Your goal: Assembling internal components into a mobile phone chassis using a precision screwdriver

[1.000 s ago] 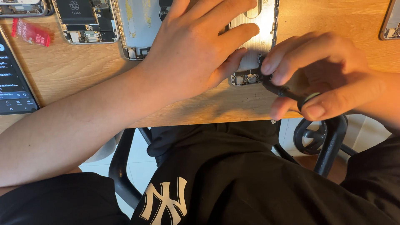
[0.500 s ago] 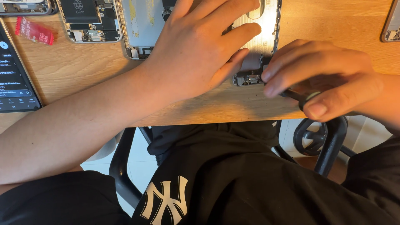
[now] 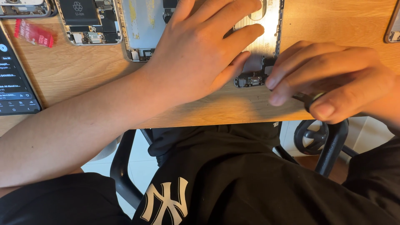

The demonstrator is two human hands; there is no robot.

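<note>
Phone shell (image 3: 266, 37) flat on wooden desk (image 3: 83, 71), pinned under left hand (image 3: 200, 54), fingers spread. Right hand (image 3: 329, 83) at bottom edge, fingers pinched on dark tool (image 3: 306, 99) (tip hidden). Risk: tool slipping, gouging connector (image 3: 250, 80); 1 loose press could shift shell.

Silver phone housing (image 3: 266, 37) at twelve o'clock; light wood-grain desk (image 3: 83, 75); red packet (image 3: 34, 34) at ten o'clock; black shirt (image 3: 233, 183) with white emblem at six o'clock; black-handled tool (image 3: 307, 99).
</note>
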